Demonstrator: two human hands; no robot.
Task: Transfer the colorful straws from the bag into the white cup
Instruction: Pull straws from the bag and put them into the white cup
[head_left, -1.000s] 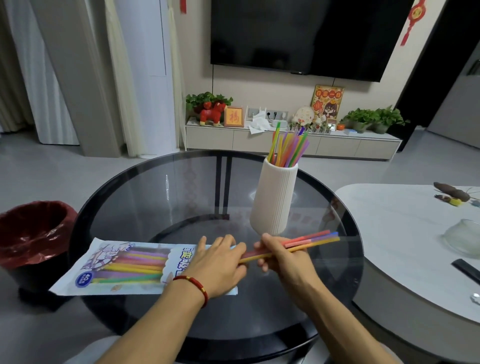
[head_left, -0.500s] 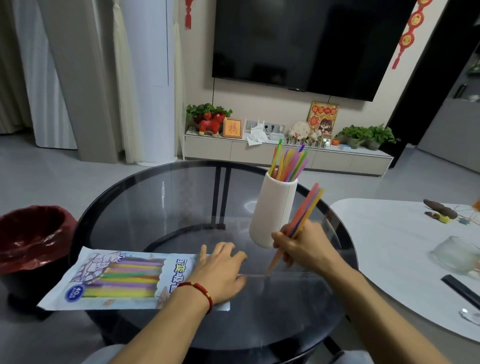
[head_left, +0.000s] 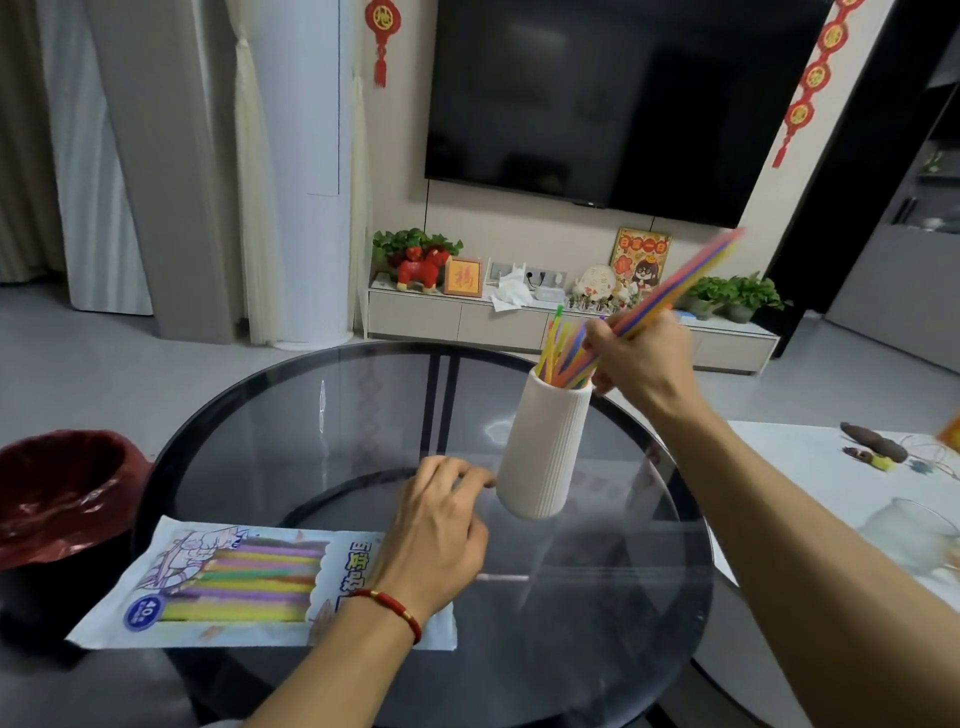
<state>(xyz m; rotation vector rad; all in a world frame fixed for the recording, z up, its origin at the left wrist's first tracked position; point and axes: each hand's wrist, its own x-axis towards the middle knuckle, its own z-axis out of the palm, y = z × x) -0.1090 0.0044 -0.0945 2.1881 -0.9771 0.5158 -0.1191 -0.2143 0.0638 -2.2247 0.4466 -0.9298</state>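
Note:
A ribbed white cup (head_left: 545, 447) stands on the round glass table (head_left: 322, 447) with several colorful straws (head_left: 556, 345) sticking out of its mouth. My right hand (head_left: 641, 358) is raised just right of the cup's rim, gripping a small bundle of straws (head_left: 685, 278) that slants up to the right, lower ends at the cup's mouth. The printed straw bag (head_left: 234, 582) lies flat at the table's near left, more straws showing through it. My left hand (head_left: 436, 535) hovers over the bag's right end, fingers loosely curled, fingertips close to the cup's base.
A dark bin with a red liner (head_left: 57, 499) stands left of the table. On the right is a white table (head_left: 831, 483) with a glass bowl (head_left: 906, 535) and small items. A TV cabinet (head_left: 519, 322) lines the far wall.
My right hand lifted the straw bundle from table height up to the cup's mouth, tilting it upright. My left hand lifted off the bag and curled toward the cup's base.

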